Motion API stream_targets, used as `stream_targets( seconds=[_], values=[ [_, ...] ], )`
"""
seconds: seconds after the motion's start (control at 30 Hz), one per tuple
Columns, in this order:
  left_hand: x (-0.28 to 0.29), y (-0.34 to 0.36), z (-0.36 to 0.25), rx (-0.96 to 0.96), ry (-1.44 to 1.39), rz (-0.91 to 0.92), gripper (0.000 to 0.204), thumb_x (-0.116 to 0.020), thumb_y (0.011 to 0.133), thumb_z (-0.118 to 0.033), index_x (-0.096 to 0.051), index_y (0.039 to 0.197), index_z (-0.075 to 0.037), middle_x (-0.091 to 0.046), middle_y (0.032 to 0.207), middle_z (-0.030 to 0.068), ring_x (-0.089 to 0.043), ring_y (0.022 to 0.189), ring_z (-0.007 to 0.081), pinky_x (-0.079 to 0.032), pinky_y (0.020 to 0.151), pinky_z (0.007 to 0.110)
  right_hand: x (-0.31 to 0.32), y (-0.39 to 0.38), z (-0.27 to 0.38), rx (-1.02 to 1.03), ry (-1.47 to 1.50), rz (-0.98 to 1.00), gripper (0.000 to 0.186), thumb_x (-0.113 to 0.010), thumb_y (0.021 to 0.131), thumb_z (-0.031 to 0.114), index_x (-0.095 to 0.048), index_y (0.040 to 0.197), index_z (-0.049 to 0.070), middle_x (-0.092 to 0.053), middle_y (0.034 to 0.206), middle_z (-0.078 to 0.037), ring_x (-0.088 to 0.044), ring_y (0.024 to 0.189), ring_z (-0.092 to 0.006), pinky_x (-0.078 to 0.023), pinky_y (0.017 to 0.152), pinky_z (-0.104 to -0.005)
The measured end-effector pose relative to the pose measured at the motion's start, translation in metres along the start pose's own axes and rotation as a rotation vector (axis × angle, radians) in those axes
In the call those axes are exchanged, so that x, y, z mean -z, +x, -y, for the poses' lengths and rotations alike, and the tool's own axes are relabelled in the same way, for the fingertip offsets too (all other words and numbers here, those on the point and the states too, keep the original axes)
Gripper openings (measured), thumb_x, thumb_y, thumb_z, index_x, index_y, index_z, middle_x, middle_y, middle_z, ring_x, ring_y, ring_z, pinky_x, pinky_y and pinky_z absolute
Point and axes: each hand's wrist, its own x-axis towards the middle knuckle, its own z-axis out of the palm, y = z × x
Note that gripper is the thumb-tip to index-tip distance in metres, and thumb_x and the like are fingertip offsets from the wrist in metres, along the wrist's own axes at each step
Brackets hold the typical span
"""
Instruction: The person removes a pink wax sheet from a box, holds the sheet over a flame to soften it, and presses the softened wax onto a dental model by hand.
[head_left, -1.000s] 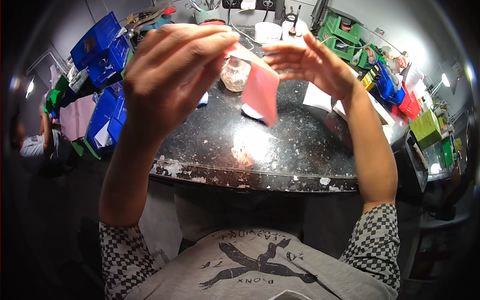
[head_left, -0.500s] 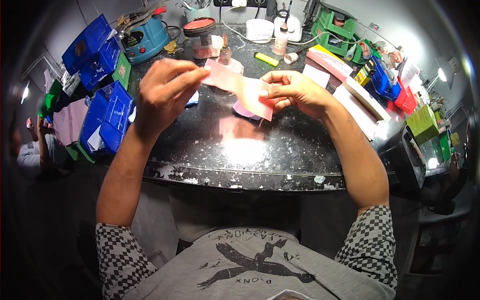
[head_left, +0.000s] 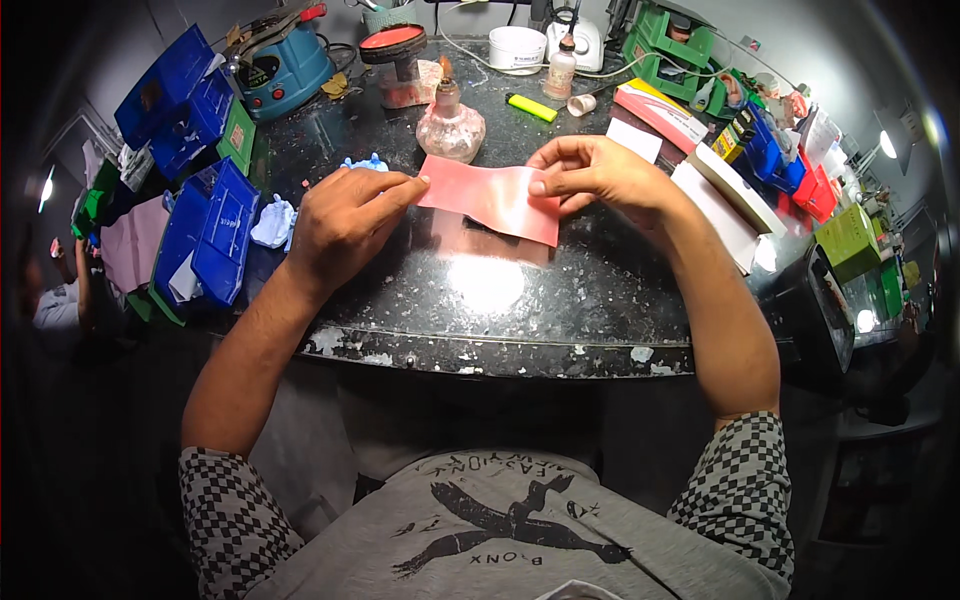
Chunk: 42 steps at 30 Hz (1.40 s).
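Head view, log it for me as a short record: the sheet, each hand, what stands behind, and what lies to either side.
Pink sheet: wavy, spread between both hands over the black table
Left hand: pinching the sheet's left end
Right hand: gripping the sheet's right end, thumb on the near face
Behind: glass bottle, yellow-green lighter
Left side: blue bin, pale blue piece
Right side: white paper

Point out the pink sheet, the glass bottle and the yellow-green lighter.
Pink sheet (head_left: 488,196): head view, the middle of the side facing the camera.
Glass bottle (head_left: 451,134): head view, on its rounded body, below the neck.
Yellow-green lighter (head_left: 532,108): head view, the middle of its long body.
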Motion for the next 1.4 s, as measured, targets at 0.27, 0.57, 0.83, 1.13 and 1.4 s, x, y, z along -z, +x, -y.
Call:
stream_targets(
  seconds=[0.27, 0.57, 0.83, 1.13, 1.4],
  values=[
    [-0.004, 0.000, 0.000, 0.008, -0.009, 0.040, 0.025, -0.075, 0.079, -0.002, -0.072, 0.103, -0.007, -0.072, 0.094, 0.0064, -0.070, 0.082, 0.0238, -0.056, 0.071, 0.035, -0.011, 0.051, 0.001, 0.135, -0.165, -0.206, 0.060, -0.078, 0.086, 0.044, -0.065, 0.128, 0.004, -0.070, 0.110, -0.006, -0.063, 0.098, -0.0127, -0.050, 0.081, -0.0264],
    [-0.001, -0.006, -0.001, 0.048, -0.029, -0.038, 0.026, -0.076, 0.077, -0.001, -0.072, 0.101, -0.006, -0.072, 0.095, 0.0061, -0.069, 0.082, 0.0239, -0.056, 0.071, 0.035, -0.021, 0.108, 0.008, 0.391, -0.554, -0.197, 0.077, -0.089, 0.068, 0.044, -0.064, 0.132, 0.008, -0.074, 0.103, -0.012, -0.070, 0.095, -0.0206, -0.054, 0.083, -0.0344],
    [-0.014, -0.009, 0.002, 0.101, -0.064, 0.001, 0.024, -0.075, 0.079, -0.002, -0.070, 0.102, -0.005, -0.070, 0.093, 0.0068, -0.068, 0.081, 0.0247, -0.055, 0.071, 0.036, -0.037, 0.148, 0.021, 0.373, -0.642, -0.212, 0.076, -0.087, 0.073, 0.043, -0.061, 0.135, 0.008, -0.073, 0.106, -0.011, -0.068, 0.094, -0.0189, -0.053, 0.085, -0.0335],
    [-0.022, -0.014, 0.001, 0.191, 0.030, 0.121, 0.030, -0.073, 0.080, -0.005, -0.070, 0.110, -0.004, -0.069, 0.099, 0.0073, -0.063, 0.092, 0.0255, -0.049, 0.083, 0.038, -0.008, 0.084, 0.013, 0.119, -0.520, -0.114, 0.063, -0.077, 0.080, 0.060, -0.076, 0.109, 0.003, -0.071, 0.091, -0.005, -0.063, 0.079, -0.0115, -0.052, 0.074, -0.0270],
    [-0.008, 0.006, -0.009, 0.352, -0.068, 0.246, 0.058, -0.059, 0.080, 0.006, -0.054, 0.137, -0.001, -0.059, 0.126, 0.0178, -0.054, 0.113, 0.0366, -0.043, 0.102, 0.044, 0.001, 0.012, 0.001, 0.037, -0.443, 0.051, 0.043, -0.084, 0.080, 0.037, -0.069, 0.100, 0.003, -0.067, 0.086, -0.001, -0.059, 0.079, -0.0081, -0.047, 0.071, -0.0237]
  ],
)
